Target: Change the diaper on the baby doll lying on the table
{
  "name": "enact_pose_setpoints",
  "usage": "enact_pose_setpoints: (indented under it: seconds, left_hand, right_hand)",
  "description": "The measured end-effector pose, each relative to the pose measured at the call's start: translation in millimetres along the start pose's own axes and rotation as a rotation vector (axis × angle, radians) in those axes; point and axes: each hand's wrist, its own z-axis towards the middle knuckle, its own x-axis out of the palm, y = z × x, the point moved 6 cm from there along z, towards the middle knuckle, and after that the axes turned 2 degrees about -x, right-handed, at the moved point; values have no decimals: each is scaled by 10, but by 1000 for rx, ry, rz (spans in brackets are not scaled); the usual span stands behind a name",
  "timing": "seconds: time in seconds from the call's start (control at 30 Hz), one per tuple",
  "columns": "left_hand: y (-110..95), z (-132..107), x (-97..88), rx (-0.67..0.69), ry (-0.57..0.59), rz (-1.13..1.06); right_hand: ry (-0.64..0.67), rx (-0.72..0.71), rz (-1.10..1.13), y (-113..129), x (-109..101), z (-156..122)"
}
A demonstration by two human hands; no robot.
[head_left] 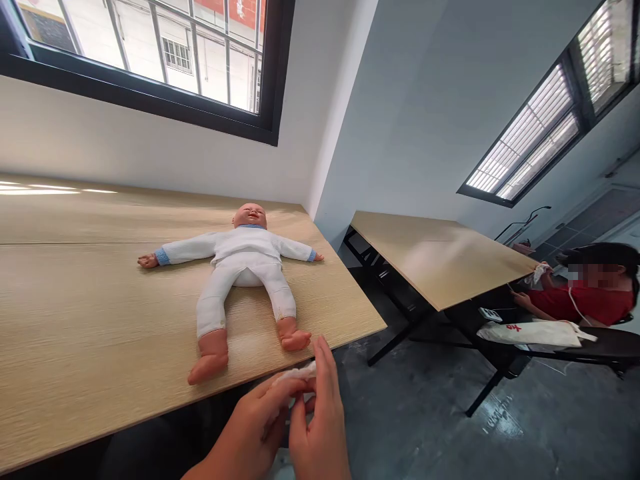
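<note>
On the wooden tabletop (pixel 65 320), a baby doll (pixel 240 257) lies on its back, arms spread, dressed in a white suit (pixel 240 257) with bare feet. Beyond its feet, the left hand (pixel 250 427) and right hand (pixel 320 423) are together, pinching a white cotton wad (pixel 296 372).
</note>
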Motion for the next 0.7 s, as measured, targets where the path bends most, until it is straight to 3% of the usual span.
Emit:
enact_pose_setpoints:
  seconds: [0.1, 0.2, 0.3, 0.4, 0.53, 0.7]
  left_hand:
    - [-10, -27, -8, 36, 32, 111]
    - [38, -57, -21, 34, 34, 223]
    - [107, -77, -9, 23, -1, 285]
    - [164, -78, 12, 24, -71, 320]
    - [133, -35, 54, 61, -86, 321]
    - [-53, 1, 98, 119, 76, 228]
  right_hand:
    - [61, -8, -50, -87, -31, 84]
    - [96, 82, -158, -259, -152, 126]
    - [29, 127, -284, -336, -355, 117]
    - [-30, 68, -228, -220, -468, 60]
    - [99, 50, -16, -55, -291, -36]
    - [226, 97, 25, -128, -58, 11]
